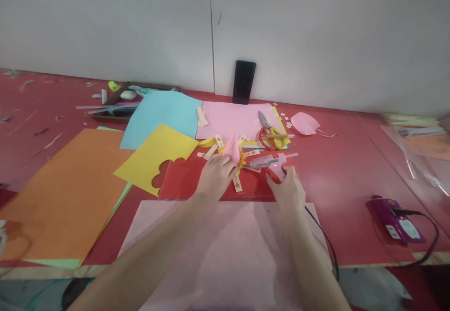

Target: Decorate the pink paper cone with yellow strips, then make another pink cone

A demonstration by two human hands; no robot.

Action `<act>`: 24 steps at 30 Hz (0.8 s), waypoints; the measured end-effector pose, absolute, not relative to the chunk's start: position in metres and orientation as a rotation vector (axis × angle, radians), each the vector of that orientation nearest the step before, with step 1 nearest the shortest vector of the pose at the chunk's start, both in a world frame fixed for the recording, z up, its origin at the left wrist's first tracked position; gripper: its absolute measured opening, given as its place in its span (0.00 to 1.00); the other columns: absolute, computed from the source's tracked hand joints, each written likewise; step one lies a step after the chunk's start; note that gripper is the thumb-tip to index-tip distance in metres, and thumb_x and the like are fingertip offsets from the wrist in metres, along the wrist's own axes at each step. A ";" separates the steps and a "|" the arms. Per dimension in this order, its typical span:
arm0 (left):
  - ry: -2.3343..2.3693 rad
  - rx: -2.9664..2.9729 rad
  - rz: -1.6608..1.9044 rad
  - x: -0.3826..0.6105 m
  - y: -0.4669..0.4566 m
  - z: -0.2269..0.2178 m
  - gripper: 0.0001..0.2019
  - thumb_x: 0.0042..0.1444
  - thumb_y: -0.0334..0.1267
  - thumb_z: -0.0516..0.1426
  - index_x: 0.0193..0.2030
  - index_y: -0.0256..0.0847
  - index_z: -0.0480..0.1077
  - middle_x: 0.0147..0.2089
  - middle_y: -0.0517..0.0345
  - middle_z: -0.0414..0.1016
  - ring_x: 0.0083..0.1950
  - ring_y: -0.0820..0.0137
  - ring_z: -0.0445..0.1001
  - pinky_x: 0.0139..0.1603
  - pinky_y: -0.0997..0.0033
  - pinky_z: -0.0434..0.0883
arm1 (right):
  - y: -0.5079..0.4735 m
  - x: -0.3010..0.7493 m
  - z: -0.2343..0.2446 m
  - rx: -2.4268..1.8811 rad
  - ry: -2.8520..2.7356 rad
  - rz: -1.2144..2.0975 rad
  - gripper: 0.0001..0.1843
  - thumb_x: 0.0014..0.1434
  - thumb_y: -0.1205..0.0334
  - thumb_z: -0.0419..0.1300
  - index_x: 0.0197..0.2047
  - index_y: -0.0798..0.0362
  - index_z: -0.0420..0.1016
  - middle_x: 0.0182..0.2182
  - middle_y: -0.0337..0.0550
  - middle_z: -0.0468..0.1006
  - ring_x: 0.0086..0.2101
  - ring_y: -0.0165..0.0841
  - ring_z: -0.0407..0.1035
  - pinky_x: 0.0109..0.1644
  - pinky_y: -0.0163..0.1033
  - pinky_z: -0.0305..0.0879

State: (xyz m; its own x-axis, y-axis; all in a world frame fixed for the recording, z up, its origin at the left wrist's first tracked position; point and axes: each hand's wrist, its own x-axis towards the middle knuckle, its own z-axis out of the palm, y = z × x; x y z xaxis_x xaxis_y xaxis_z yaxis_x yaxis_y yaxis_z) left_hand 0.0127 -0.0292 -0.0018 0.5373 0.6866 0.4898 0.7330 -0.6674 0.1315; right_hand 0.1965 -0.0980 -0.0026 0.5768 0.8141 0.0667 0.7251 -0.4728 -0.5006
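1. We are working at a red table (355, 170), where a pale pink sheet (239, 250) is covering the near edge in front of us.
2. To the left, an orange sheet (66, 179) is lying flat, its visible edges showing no cuts.
3. Beside it, a yellow sheet (154, 154) is showing a scalloped bite along one edge, so we are counting some cutting as done.
4. Past the pale pink sheet, a red sheet (181, 179) is serving as our work surface, and both hands are resting over it.
5. Our right hand (287, 186) is grasping a glue gun (265, 162) by its handle, the nozzle pointing left at the base of a pink cone (232, 149).
6. Our left hand (218, 175) is touching that cone's base; its own fingers are hiding the contact, so we cannot tell whether it is pinching or merely steadying.
7. The cone is standing point up over the red sheet, already shaped; with the nozzle so near, we are judging the gluing as under way, not finished.
8. Star-printed strips (238, 184) are fanning out around the cone, so that arrangement is looking mostly made.
9. Small paper scraps (288, 125) are lying beyond, near the scissors (264, 119), more signs of cutting done.
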 end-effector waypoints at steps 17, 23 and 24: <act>-1.399 -2.500 -1.591 -0.008 -0.024 0.015 0.06 0.56 0.33 0.52 0.37 0.40 0.69 0.34 0.56 0.71 0.36 0.73 0.68 0.37 0.73 0.68 | -0.096 0.205 -0.009 -2.218 -1.010 0.288 0.27 0.41 0.43 0.58 0.41 0.50 0.62 0.33 0.42 0.71 0.31 0.35 0.65 0.32 0.36 0.57; -1.551 -2.609 -1.644 -0.007 -0.007 0.035 0.10 0.58 0.34 0.49 0.44 0.42 0.68 0.44 0.55 0.71 0.45 0.72 0.69 0.47 0.71 0.67 | -0.094 0.210 -0.012 -2.152 -0.920 0.320 0.28 0.39 0.41 0.58 0.40 0.51 0.62 0.28 0.39 0.68 0.27 0.32 0.62 0.30 0.35 0.56; -1.535 -2.696 -1.617 -0.005 -0.003 0.040 0.12 0.58 0.36 0.49 0.48 0.43 0.66 0.48 0.54 0.70 0.47 0.72 0.69 0.49 0.70 0.66 | -0.094 0.211 -0.012 -2.149 -0.914 0.330 0.28 0.39 0.42 0.58 0.39 0.51 0.62 0.28 0.38 0.67 0.27 0.32 0.62 0.30 0.35 0.57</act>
State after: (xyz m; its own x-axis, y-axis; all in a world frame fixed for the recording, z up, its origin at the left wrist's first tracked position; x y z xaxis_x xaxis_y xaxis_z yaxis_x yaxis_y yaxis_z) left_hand -0.0051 -0.0026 0.0397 0.2134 0.8162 0.5369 0.4935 -0.5643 0.6618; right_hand 0.2110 -0.0941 -0.0117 0.7099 0.7022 0.0554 0.5046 -0.4520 -0.7356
